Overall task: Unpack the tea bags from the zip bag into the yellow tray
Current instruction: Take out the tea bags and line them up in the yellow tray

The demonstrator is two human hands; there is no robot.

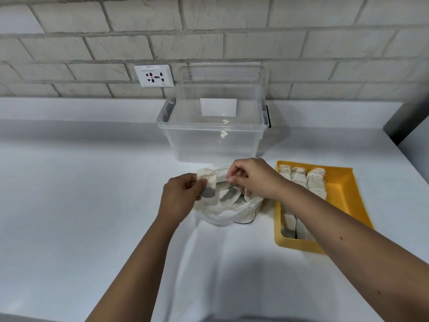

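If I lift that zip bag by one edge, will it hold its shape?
Probably not: the zip bag looks thin and crumpled, so it should sag. It seems light, and the tea bags inside could shift or spill.

Tub: clear plastic [213, 145], open-topped, white label [218, 107] on its far side.
Counter: white [69, 182], under the tub.
Wall: pale brick [92, 43], behind the tub.
Socket: white [154, 76], up-left of the tub.

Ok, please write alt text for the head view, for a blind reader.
The left hand pinches a tea bag while the right hand holds the zip bag on a white counter. Beside it, a yellow tray holds tea bags; a clear bin stands behind.
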